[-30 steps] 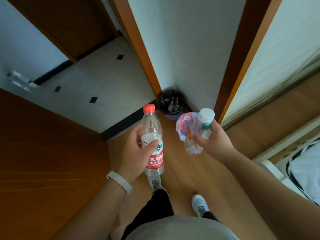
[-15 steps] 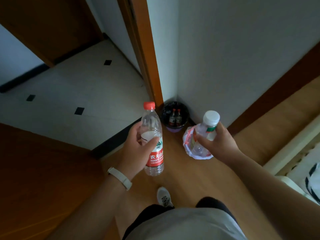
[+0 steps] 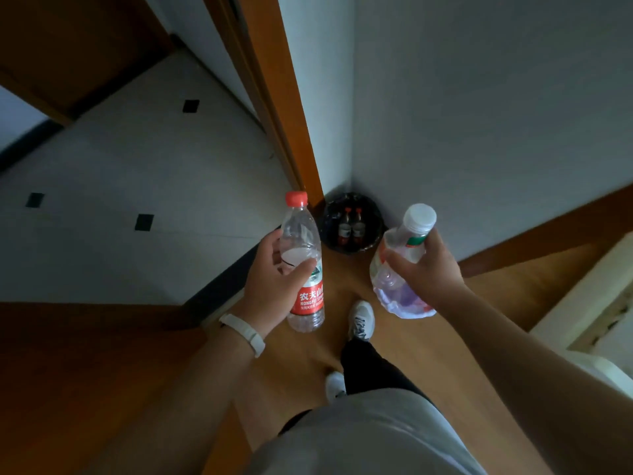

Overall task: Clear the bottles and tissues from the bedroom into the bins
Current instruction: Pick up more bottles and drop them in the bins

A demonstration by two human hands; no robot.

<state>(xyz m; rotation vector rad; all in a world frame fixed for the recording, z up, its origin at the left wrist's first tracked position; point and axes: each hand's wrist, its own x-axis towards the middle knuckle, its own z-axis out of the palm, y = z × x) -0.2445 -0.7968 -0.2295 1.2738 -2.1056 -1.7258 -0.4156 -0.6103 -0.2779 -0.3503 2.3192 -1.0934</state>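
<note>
My left hand (image 3: pixel 274 279) grips a clear plastic bottle with a red cap and red label (image 3: pixel 305 265), held upright. My right hand (image 3: pixel 424 269) grips a clear bottle with a white cap (image 3: pixel 411 231), tilted. Below that hand sits a small bin lined with a white bag (image 3: pixel 407 303) on the floor. A black-lined bin (image 3: pixel 352 222) stands in the wall corner ahead, with two red-capped bottles (image 3: pixel 351 228) inside it.
An orange door frame (image 3: pixel 274 108) rises left of the corner, with a white tiled floor (image 3: pixel 137 173) beyond a dark threshold. White walls meet behind the black bin. A pale bed edge (image 3: pixel 589 303) lies at right. My shoes (image 3: pixel 361 318) stand on wooden floor.
I have stepped closer to the corner; both bins have come nearer. Both hands keep their bottles, and the white-lined bin now lies right under my right hand.
</note>
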